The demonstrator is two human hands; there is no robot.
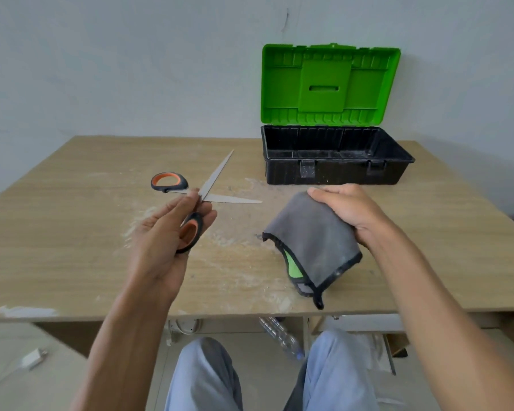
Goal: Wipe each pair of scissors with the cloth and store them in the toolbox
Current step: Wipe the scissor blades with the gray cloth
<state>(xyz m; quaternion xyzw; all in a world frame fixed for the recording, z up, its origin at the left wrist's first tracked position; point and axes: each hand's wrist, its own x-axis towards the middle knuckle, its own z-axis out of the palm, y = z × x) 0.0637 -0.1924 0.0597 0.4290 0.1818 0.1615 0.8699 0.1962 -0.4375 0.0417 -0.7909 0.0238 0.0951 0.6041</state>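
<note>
Long, thin metal scissors [215,177], blades spread wide in a V, black loops with orange inside. Held above the dusty wooden table [72,232] in the left hand [163,232], fingers curled round one loop. Soft grey cloth [318,241] with a black edge and a bit of green, folded, gripped at its top in the right hand [347,212], hanging over the table. Black plastic toolbox [333,170] at the back, green ribbed lid [327,84] standing up, just pale dust specks showing inside.
</note>
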